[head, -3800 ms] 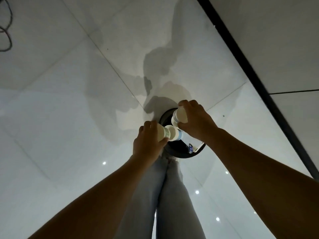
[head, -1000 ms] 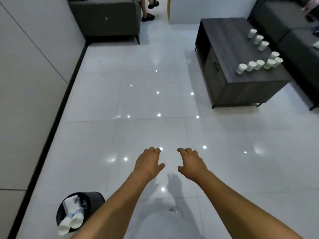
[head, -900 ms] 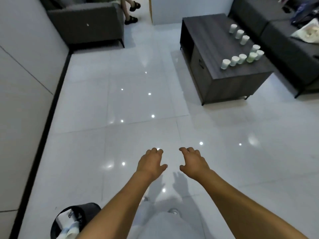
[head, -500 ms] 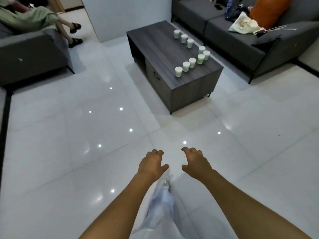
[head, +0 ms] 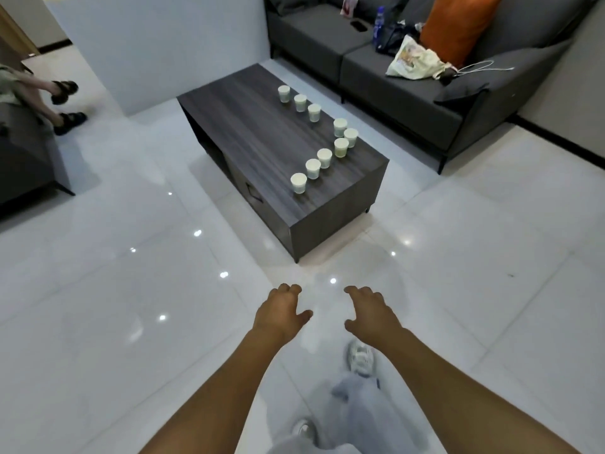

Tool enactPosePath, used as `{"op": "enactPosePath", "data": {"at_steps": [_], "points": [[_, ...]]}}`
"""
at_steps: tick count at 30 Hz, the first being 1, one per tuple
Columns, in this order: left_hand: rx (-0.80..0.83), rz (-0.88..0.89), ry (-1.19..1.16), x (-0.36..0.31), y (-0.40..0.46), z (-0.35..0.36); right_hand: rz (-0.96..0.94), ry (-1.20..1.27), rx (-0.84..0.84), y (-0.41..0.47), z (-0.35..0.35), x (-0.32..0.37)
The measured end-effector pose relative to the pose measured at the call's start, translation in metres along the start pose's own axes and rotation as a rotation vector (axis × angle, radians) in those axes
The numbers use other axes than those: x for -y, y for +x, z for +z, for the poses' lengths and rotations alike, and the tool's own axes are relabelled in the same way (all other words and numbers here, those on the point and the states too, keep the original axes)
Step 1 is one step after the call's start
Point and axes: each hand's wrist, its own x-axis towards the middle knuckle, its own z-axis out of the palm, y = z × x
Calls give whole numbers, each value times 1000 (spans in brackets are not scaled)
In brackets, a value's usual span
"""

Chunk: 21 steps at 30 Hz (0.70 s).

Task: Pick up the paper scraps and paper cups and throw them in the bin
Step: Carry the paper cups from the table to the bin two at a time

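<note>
On the table: nine paper cups (head: pixel 298 183) are set upright on the dark top; no paper scraps can be made out.
Cup shape: small tapered rounds, pale white-green, wider at the rim, smooth-sided.
Cup count: a slanted row of three toward the far end, two close together in the middle, and a slanted row of four toward the near right corner.
Table: a low, box-shaped coffee table (head: pixel 255 139) in dark grey wood grain is seen, with an open shelf at its far left side.
Left hand (head: pixel 278 314): held out above the floor, palm down, fingers loosely bent and a little spread, nothing held.
Right hand (head: pixel 371 314): held out beside the left, apart from it, fingers relaxed and slightly parted, nothing held.
Floor (head: pixel 114 306): large glossy white tiles, dotted with small light reflections.
Sofa (head: pixel 402 83): grey fabric, behind the table; one orange cushion (head: pixel 458 26) and one crumpled cloth bag (head: pixel 414 62) are laid on it.
</note>
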Motion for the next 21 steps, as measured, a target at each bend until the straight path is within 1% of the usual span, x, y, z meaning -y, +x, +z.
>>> {"op": "enactPosePath", "data": {"at_steps": [5,12,17,21], "points": [[-30,-46,-64,-31,110,-27,-27,-17,-23,101,-66,-18],[-64,-120,-138,-63,235,-71,-61,-61,15,225,-153,-30],[-47,-198,-187,-52,299,-96,-77,-96,77,305,-190,-21],[-8,-238,-211,-28,355,-117,-80,-128,131,375,-213,-3]]}}
